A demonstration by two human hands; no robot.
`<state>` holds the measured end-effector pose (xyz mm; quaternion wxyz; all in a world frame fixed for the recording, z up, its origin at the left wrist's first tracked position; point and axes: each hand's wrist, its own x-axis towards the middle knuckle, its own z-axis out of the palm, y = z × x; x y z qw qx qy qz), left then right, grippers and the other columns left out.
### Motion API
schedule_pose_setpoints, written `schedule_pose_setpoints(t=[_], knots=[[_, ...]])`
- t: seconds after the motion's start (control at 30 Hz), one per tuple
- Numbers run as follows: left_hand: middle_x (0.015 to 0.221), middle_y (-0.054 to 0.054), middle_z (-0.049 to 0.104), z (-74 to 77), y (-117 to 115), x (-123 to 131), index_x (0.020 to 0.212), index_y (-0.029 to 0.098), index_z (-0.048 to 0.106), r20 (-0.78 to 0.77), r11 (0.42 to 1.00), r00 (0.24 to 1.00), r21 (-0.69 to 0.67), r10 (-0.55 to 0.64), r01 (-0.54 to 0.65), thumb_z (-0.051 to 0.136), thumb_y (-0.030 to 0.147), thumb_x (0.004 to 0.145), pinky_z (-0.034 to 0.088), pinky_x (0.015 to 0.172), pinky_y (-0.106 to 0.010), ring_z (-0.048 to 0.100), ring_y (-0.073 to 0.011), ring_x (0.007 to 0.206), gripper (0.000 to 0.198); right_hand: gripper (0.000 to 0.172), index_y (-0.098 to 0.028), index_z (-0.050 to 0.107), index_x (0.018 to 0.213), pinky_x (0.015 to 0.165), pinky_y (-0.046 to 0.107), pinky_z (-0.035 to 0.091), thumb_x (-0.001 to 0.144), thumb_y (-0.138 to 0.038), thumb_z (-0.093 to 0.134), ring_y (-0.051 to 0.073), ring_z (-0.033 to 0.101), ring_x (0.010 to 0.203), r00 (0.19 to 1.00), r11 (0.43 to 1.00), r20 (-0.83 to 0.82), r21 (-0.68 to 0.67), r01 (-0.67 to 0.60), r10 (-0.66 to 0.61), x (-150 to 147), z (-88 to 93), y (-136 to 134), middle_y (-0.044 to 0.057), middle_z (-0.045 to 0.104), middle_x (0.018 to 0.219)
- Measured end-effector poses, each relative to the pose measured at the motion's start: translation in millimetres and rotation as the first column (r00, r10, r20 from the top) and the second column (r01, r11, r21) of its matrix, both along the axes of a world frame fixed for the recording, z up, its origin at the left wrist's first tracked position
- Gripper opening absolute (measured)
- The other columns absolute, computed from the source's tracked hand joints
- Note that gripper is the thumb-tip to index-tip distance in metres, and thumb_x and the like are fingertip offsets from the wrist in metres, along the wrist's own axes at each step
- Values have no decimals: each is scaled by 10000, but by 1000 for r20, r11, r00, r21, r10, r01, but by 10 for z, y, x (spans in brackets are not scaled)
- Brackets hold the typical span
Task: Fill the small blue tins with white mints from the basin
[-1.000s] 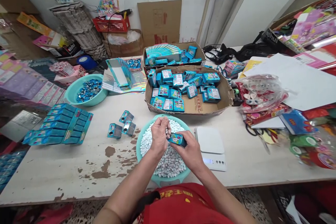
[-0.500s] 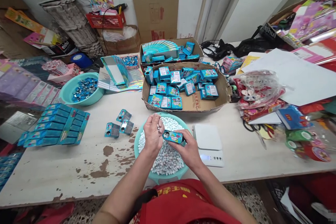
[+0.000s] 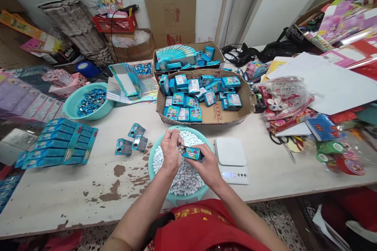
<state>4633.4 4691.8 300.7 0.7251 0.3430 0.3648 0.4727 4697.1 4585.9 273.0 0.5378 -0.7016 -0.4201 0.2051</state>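
Over a turquoise basin (image 3: pixel 152 160) of small pale candies (image 3: pixel 185 182), my right hand (image 3: pixel 208 166) grips a small blue candy box (image 3: pixel 191 153) lying on its side, its round hole facing left. My left hand (image 3: pixel 171 149) is curled closed around some of the candies, with its fingertips at the box's hole. How many candies it holds is hidden by the fingers. Left of the basin, three similar blue boxes (image 3: pixel 139 142) stand on the table, dark round holes showing.
A cardboard box (image 3: pixel 206 115) of blue boxes stands behind the basin, a white scale (image 3: pixel 231 153) to its right. Stacked blue cartons (image 3: pixel 63 143) and a turquoise bowl (image 3: pixel 67 113) of shiny blue pieces are at left. A plastic bag (image 3: pixel 284 96) and scissors (image 3: pixel 290 153) lie at right.
My left fingertips have come closer to the box's hole and now meet it. The box stays in my right hand. The whole view has shifted slightly.
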Motion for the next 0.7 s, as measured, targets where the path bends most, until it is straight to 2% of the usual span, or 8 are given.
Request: schedule_pose_setpoints(t=[0.2, 0.33, 0.47, 0.53, 0.6, 0.63, 0.7], knots=[[473, 85, 378, -22, -17, 13, 666, 173, 475, 4, 1000, 1000, 3, -1, 1, 756, 409, 671, 276, 360, -154, 383, -49, 395, 367, 285, -203, 625, 933, 803, 343, 469, 682, -209, 760, 210, 586, 897, 1000, 1000, -21, -4, 12, -12, -2, 18, 22, 33, 619, 919], [462, 97, 344, 57, -16, -2, 711, 178, 493, 12, 998, 998, -17, -63, 63, 754, 422, 677, 210, 325, -146, 315, -38, 356, 360, 269, -208, 643, 921, 792, 340, 479, 682, -252, 757, 205, 595, 883, 999, 1000, -44, 2, 20, -20, 4, 35, 38, 28, 628, 908], [495, 99, 343, 95, 108, -81, 722, 181, 481, 51, 997, 997, -46, -58, 61, 767, 432, 661, 184, 328, -138, 281, -26, 351, 385, 332, -202, 645, 906, 781, 340, 496, 634, -325, 790, 214, 611, 861, 976, 999, -212, 2, 42, -41, 126, 63, -118, 35, 639, 905], [492, 100, 337, -16, 182, -146, 717, 186, 477, 25, 999, 999, -32, -29, 30, 752, 423, 674, 194, 344, -142, 284, -33, 362, 365, 385, -199, 627, 928, 751, 331, 509, 623, -364, 793, 210, 621, 833, 932, 994, -347, -18, 103, -103, 246, 52, -263, 37, 647, 914], [482, 86, 375, -224, 219, -224, 696, 185, 502, -137, 999, 990, 16, -32, 35, 723, 429, 687, 261, 386, -155, 345, -55, 396, 329, 444, -193, 617, 939, 724, 326, 511, 589, -390, 806, 205, 622, 797, 886, 978, -413, -64, 201, -209, 392, 7, -410, 34, 653, 896], [488, 69, 418, -345, 221, -266, 675, 179, 523, -265, 995, 961, 49, -75, 91, 721, 428, 680, 313, 427, -167, 399, -71, 434, 317, 465, -188, 618, 933, 724, 328, 508, 566, -396, 815, 205, 619, 790, 872, 965, -413, -88, 249, -263, 469, -27, -475, 33, 655, 886], [547, 22, 528, -564, 209, -345, 624, 168, 564, -523, 953, 829, 94, -198, 287, 721, 409, 662, 402, 552, -206, 509, -113, 559, 291, 491, -182, 621, 926, 730, 334, 502, 539, -405, 824, 206, 611, 788, 849, 936, -395, -128, 328, -351, 622, -113, -582, 33, 656, 871]])
